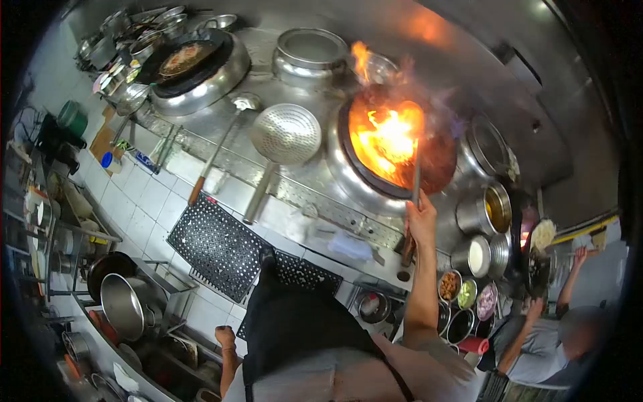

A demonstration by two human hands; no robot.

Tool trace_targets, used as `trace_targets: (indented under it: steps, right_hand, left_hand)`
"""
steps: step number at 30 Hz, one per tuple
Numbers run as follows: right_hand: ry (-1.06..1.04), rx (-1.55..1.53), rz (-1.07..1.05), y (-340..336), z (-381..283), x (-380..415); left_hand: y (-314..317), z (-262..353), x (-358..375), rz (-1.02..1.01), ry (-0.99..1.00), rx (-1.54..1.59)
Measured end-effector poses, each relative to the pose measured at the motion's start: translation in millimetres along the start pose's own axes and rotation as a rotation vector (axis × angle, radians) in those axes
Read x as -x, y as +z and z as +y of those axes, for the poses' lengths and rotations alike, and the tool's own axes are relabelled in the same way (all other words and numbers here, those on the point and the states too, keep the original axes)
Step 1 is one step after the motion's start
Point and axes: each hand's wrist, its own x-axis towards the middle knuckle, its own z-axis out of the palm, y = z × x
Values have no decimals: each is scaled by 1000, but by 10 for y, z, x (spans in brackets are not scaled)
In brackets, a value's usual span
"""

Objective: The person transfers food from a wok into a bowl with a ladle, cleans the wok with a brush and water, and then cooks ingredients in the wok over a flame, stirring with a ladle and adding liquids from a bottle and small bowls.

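Note:
My right hand [422, 220] is wrapped around the handle of a long-handled wok tool [417, 173]. Its far end reaches into the wok [439, 164], where tall orange flames [395, 137] hide its head and the food. The handle's lower end sticks out below my fist. My left hand [226, 337] hangs low beside the black apron [301, 335], fingers curled and nothing visible in them. A perforated strainer [288, 134] and a ladle [221, 147] with a wooden grip lie on the steel range, left of the burning wok.
Another wok [184, 59] sits on the far-left burner. Metal pots [487, 209] and bowls of chopped ingredients [467, 293] stand at right. A co-worker [542, 348] is at lower right. Black rubber mats [218, 248] cover part of the tiled floor; a shelf with pans [124, 305] is at left.

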Motion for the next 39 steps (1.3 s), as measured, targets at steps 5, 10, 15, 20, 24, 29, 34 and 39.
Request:
trace_targets:
  steps: [5, 10, 15, 20, 24, 29, 34, 39]
  right_hand:
    - [-28, -187, 53, 583, -916, -258]
    - [24, -359, -224, 1415, -1624, -1297]
    - [1, -256, -262, 2654, -2207, -2488]
    - [-153, 270, -149, 3588, -2133, -3838]
    - [-111, 304, -47, 3885, -2311, -3916]
    - [-10, 148, -78, 3989, -2317, -3991]
    - [219, -206, -243, 3898, -2396, -3895]
    - [351, -743, -470, 3635, -2373, -3898]
  left_hand:
    - [234, -114, -965, -439, 285, -308]
    - [300, 612, -1248, -319, -206, 169]
    - [-27, 891, -1486, -294, -290, 320]
    - [-457, 620, -1460, -204, -342, 297]
    - [-642, 248, -1420, -79, -431, 287]
    - [-707, 330, -1562, -106, -441, 298]
    - [-680, 383, -1516, -142, -456, 310]
    - [-536, 467, -1458, -174, -461, 344]
